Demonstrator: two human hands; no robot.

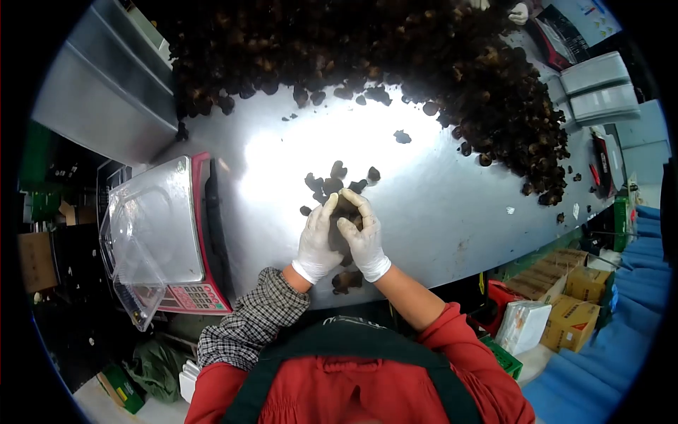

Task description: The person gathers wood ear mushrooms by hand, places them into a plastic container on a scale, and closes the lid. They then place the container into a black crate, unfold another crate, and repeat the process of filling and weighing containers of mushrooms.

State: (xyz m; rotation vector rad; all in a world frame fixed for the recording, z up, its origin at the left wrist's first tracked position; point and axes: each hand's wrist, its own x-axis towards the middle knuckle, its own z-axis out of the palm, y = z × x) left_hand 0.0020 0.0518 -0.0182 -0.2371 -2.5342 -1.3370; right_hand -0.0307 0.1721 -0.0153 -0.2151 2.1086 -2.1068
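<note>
Both my hands wear white gloves and meet low over the metal table. My left hand curls around the left side of a small bunch of dark brown mushrooms. On the other side, my right hand closes in, its thumb and index finger against the bunch. The fingers partly hide what lies between the palms. Just beyond the fingertips lie several loose mushrooms. Another dark piece rests below the wrists, near the table edge.
A big heap of dark mushrooms covers the table's far side. At left stands a red scale with a clear plastic container, behind it a metal bin. Cartons sit at lower right. Another person's gloved hand shows at top right.
</note>
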